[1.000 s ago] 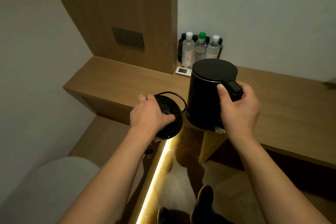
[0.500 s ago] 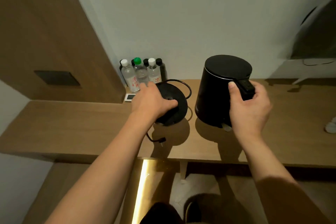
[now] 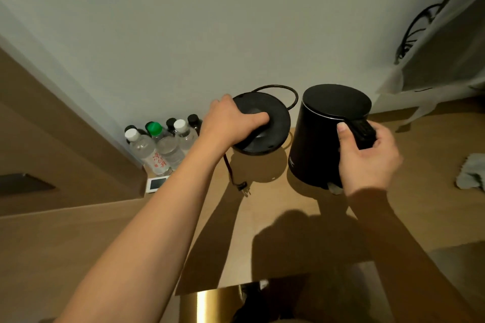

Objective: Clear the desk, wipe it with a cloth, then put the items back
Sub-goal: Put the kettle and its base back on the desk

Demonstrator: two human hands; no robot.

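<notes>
Wood wall panel [image 3: 52,118] at left w/ dark switch plate [image 3: 23,184] set in it. Pale curtain [image 3: 446,42] hangs at upper right, black cables [image 3: 414,31] just beside it. Lit gold strip [image 3: 210,304] along bottom edge, below worktop.

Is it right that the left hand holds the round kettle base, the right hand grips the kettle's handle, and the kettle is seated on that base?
Not quite. The head view shows the kettle beside the kettle base, not seated on it. The left hand holds the base; the right hand grips the handle.
</notes>
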